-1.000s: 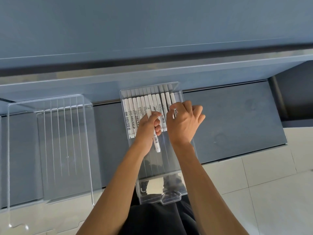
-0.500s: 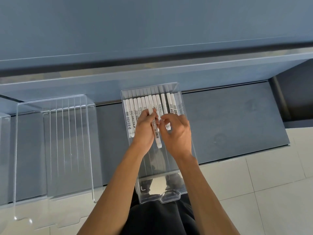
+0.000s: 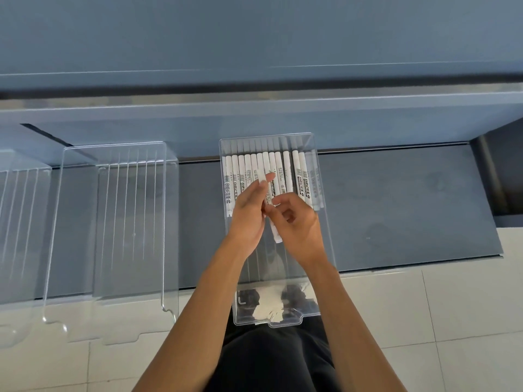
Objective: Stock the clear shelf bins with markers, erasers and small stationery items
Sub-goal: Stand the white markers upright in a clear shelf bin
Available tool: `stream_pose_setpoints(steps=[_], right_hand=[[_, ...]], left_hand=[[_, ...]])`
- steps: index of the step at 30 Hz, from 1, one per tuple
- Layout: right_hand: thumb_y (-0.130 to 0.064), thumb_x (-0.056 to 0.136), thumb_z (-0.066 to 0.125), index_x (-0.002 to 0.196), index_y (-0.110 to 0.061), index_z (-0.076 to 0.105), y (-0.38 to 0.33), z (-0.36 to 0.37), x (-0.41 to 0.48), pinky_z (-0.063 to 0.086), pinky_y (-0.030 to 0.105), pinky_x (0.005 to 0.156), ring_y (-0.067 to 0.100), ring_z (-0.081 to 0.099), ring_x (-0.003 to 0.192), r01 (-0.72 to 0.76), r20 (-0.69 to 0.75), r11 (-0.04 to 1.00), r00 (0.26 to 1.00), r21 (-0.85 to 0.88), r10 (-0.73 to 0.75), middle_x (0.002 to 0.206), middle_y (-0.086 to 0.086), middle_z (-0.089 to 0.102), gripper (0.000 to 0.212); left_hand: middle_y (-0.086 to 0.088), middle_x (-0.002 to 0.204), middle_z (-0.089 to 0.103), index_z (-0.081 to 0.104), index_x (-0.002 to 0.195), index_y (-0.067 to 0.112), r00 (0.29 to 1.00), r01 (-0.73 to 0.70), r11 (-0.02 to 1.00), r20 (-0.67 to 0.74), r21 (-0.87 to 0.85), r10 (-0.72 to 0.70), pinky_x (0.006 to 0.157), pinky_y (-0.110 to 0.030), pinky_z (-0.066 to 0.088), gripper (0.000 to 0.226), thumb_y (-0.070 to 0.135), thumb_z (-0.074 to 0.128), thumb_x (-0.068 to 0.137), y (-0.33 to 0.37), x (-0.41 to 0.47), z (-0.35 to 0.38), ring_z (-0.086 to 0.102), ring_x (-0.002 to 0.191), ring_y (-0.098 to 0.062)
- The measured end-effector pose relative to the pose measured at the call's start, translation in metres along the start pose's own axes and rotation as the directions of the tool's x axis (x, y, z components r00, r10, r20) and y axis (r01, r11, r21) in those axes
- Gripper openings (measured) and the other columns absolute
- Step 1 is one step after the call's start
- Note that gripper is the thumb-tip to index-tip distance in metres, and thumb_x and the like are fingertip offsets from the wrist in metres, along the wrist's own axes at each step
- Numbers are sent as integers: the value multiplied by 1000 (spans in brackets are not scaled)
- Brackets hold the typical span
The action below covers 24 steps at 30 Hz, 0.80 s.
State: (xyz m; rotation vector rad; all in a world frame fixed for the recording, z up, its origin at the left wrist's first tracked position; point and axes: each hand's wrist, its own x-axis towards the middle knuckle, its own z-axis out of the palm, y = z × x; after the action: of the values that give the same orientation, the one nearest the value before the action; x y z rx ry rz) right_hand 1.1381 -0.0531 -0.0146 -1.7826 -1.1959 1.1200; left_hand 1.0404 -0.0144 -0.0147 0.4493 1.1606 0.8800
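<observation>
We see a grey-blue shelf board (image 3: 396,199) running under and beyond both hands. Three bins sit on it. The stocked clear plastic bin (image 3: 283,318) is directly below the fingers, the empty ribbed clear plastic bin (image 3: 113,222) is well off past the left knuckles, and a third clear bin (image 3: 17,222) further that way is cut by the frame edge.

The left hand (image 3: 249,213) has its fingers wrapped on a white marker with black print (image 3: 276,233), tips near its upper end. The right hand (image 3: 300,227) has its fingers curled and appears to pinch the same barrel mid-length. The marker is tilted. Its top end is over the row of white markers (image 3: 297,171) just beyond the fingertips, and its lower end pokes out below both palms.

We read the step as adding one more marker to the row. Next move: square it parallel with the others, then set it down at the row. We can't tell whether any floor width is left.

Counts:
- Hands: two.
- Bins: three, one of them partial.
- Markers: one held, and we count roughly twelve in the row. Reflections in the wall beyond the right fingers blur the last ones.
- Erasers and small items: none in view.
</observation>
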Motion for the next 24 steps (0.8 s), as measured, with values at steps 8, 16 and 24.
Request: stream_pose_setpoints(steps=[8,16,24], right_hand=[[-27,92,65,98,-20,64,-7,0,6,57,30,70,7,65,73,-181,105,983,979,40,176,84,-3,70,10],[-21,93,64,92,-19,69,-17,20,35,51,27,73,8,64,80,-137,28,991,990,-6,137,84,-7,67,6],[-21,90,67,103,-14,60,-25,62,62,43,22,60,12,60,63,-52,55,983,996,-177,63,68,-8,62,17]], left_hand=[[7,80,61,65,108,19,995,-87,939,-15,332,98,77,-25,47,18,11,50,102,1,-9,-15,58,77,-9],[8,94,63,62,104,31,933,-264,780,-56,568,356,76,-24,54,32,3,49,97,24,-28,-29,61,79,-10],[2,106,56,64,118,11,818,-302,551,-85,778,568,74,-8,45,36,-7,48,90,25,-21,-63,55,85,2]])
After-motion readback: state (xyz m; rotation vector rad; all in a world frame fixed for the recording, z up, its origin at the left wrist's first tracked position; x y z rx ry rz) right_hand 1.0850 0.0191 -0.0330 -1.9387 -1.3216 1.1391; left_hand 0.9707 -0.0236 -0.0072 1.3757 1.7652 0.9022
